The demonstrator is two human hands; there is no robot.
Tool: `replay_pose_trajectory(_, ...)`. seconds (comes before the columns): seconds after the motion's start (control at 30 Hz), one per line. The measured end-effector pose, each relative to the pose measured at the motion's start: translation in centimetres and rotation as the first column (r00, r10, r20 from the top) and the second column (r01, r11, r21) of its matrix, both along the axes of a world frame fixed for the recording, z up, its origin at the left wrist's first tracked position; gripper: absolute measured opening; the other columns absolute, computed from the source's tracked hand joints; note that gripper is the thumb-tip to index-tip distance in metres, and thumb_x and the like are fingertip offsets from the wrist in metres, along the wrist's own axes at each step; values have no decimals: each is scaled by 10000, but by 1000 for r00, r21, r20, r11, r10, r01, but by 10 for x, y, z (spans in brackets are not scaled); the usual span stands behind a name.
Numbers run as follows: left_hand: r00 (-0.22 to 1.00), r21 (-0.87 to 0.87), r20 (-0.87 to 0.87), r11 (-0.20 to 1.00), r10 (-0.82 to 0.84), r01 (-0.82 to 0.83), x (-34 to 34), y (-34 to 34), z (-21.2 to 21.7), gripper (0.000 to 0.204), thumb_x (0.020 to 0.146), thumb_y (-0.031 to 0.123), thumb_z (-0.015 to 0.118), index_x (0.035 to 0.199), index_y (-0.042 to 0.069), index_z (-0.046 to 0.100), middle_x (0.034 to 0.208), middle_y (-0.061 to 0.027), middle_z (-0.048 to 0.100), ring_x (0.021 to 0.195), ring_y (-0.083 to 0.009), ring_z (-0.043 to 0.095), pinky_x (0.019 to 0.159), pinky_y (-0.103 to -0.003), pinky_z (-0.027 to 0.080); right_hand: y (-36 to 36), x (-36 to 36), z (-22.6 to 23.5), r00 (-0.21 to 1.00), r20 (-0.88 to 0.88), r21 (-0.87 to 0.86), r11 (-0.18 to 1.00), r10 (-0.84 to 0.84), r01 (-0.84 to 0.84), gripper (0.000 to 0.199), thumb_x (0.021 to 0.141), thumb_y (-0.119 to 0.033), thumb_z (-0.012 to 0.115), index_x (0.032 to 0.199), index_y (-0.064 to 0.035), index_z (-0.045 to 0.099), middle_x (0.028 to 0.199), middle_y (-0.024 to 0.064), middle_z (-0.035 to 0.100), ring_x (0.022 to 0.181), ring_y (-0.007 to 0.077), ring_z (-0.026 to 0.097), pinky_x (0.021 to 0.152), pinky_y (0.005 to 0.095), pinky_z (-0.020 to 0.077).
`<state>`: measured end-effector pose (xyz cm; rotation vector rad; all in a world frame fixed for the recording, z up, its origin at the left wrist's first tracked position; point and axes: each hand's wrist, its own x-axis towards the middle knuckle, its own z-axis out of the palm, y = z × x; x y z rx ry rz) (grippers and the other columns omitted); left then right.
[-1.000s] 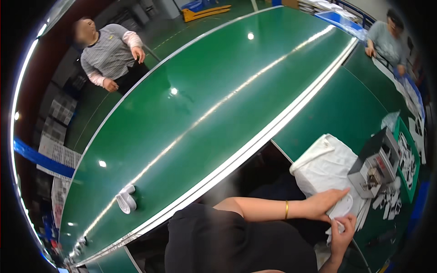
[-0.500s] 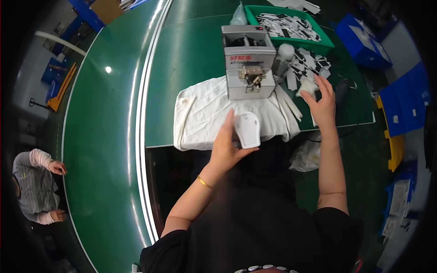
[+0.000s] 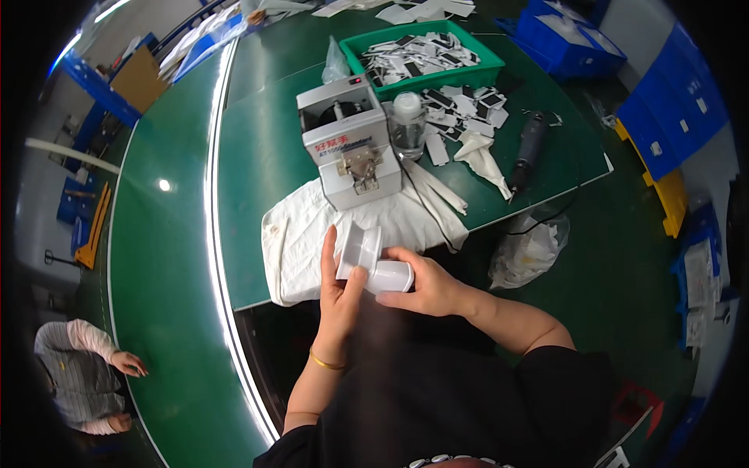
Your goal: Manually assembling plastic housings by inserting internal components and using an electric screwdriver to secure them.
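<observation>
In front of me, above the near edge of the table, a glossy white plastic part [image 3: 361, 251] with a wide flared end and a rounded stub is held between both hands. My left hand [image 3: 339, 300] grips it from the left, thumb across its middle and fingers along the far side. My right hand [image 3: 433, 287] is closed round the rounded stub on the right. Just beyond lies a white cloth [image 3: 292, 253], spread under a small grey machine [image 3: 351, 168] with a metal mechanism on its front. A crumpled white rag [image 3: 484, 162] lies on the table to the right.
A clear bottle [image 3: 408, 129] stands beside the machine. Behind are loose white-and-black pieces [image 3: 460, 113] and a green bin [image 3: 495, 72] full of them. A dark power screwdriver [image 3: 530, 148] lies right, its cable hanging past a plastic bag [image 3: 530, 246]. Another person [image 3: 82, 366] is at the far left.
My right hand has let go of the white rag and come left onto the white plastic part. The part has been turned in my left hand, and the view has shifted.
</observation>
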<state>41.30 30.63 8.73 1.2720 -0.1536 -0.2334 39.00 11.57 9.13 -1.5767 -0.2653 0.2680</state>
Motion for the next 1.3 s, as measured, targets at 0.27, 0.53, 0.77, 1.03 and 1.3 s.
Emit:
replay_pose_trajectory(0.27,643,771,593,573,-485,-278,25,7,50,646,599,-42,797,1218,66,646,1268,-132,624,1271,-370,537,1025,-445,480,-39,31,38,982,55,-245,956,182,-163,582,786,-317,802,1188,51,599,939,176,715,852,236,694,770,353,534)
replay_pose_trajectory(0.53,789,534,569,624,234,-570,121,144,21,392,861,36,717,1233,-22,607,1147,-114,669,1044,-165,618,925,-310,487,-231,175,44,738,586,-714,218,-334,665,209,869,-276,672,899,-76,726,874,138,724,797,336,696,678,441,538)
replay_pose_trajectory(0.77,395,361,591,207,703,-909,214,334,-17,469,837,233,780,1137,-62,574,973,-76,619,868,-167,570,810,-305,475,-383,280,-36,759,443,-881,-76,-477,467,458,949,-338,509,1406,-312,518,1324,194,592,1206,386,570,998,491,485)
replay_pose_trajectory(1.03,526,711,518,3,675,-703,271,325,-55,536,726,405,813,1082,24,685,1054,-164,721,1027,-332,674,906,-414,508,-397,307,-32,552,415,-894,-212,-724,395,412,911,-224,582,1246,12,533,1249,291,612,1147,457,605,961,511,503)
replay_pose_trajectory(1.3,523,737,534,-63,664,-673,247,311,-35,769,738,445,809,1276,-40,550,1268,-212,609,1232,-358,537,1040,-428,419,-397,287,17,177,689,-423,-191,-703,886,492,811,-308,706,1138,54,640,1152,248,677,1042,343,674,909,426,510)
